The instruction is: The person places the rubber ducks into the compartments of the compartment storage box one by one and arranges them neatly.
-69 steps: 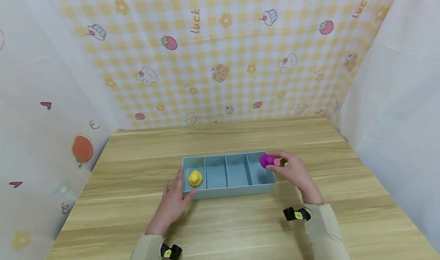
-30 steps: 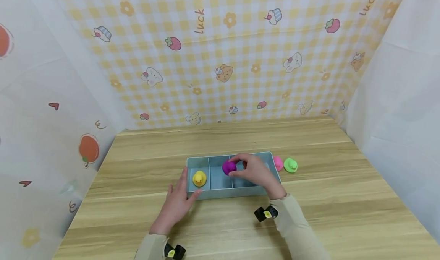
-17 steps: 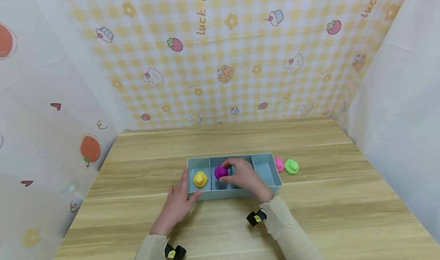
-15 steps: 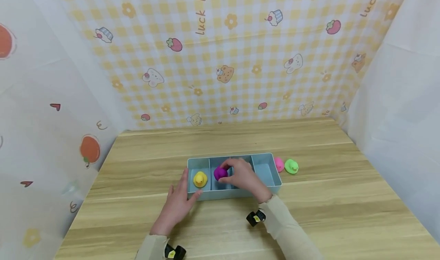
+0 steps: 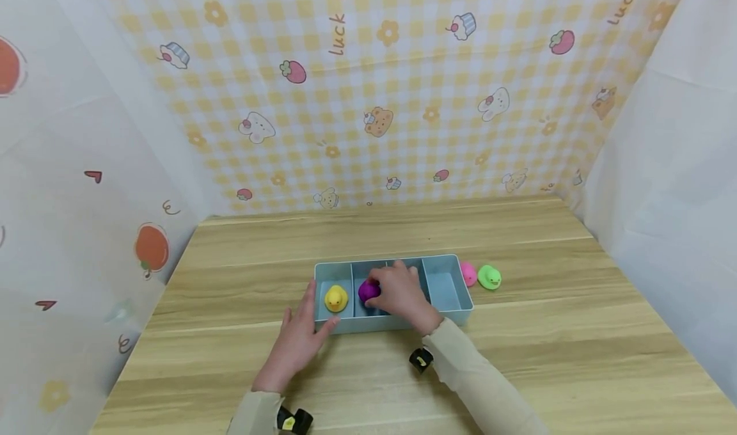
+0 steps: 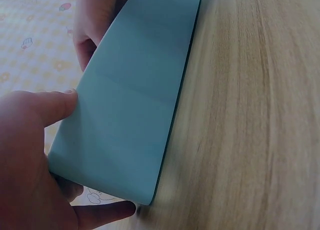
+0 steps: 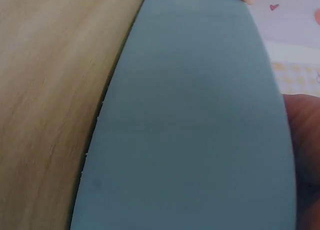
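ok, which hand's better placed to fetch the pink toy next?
Probably the right hand, once its fingers leave the purple toy: it's nearer the pink toy beside the right end of the tray. The left hand touches the opposite end.

Facing you is a backdrop in yellow-and-white check, printed with strawberries, cupcakes, flowers and the word "luck". On your left hangs a white sheet bearing red hearts; on your right, a creased white panel. Your tabletop shows pale wood grain, its far edge meeting the backdrop. Lighting is even, shadows soft.
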Motion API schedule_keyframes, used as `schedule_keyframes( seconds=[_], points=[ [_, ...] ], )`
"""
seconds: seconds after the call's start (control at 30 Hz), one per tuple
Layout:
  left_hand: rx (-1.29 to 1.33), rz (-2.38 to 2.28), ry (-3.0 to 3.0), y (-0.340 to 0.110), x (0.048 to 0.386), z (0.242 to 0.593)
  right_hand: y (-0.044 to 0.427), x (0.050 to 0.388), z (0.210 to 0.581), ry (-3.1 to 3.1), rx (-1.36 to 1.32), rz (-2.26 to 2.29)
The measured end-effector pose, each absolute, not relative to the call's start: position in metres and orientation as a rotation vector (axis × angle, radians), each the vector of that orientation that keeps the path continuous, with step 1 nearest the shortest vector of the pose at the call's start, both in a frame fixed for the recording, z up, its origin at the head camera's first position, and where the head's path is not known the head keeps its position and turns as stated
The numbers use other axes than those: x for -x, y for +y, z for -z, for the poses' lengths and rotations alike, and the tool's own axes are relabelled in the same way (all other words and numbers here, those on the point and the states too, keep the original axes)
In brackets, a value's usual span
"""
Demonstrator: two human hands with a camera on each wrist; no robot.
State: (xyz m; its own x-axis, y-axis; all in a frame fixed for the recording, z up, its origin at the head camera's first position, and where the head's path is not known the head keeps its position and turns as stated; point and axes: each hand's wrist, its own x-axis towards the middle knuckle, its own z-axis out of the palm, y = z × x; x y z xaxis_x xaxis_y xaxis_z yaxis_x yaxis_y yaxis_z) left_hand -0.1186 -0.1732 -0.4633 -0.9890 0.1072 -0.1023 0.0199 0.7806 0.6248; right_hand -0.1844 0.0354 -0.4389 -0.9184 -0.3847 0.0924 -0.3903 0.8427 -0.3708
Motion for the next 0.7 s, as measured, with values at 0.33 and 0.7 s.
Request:
schedule_keyframes(
  seconds=[0.33,0.7],
  points=[
    [-0.168,-1.014,2.880,-0.1744,0.1189,0.4653,0.0267,0.1846,0.4368,-3.019,-0.581,-0.484],
    [-0.147,-1.028,2.860,-0.1735,0.1171,0.4647,0.0258,0.1850,0.4427,-3.041,-0.619,-0.379]
  ],
)
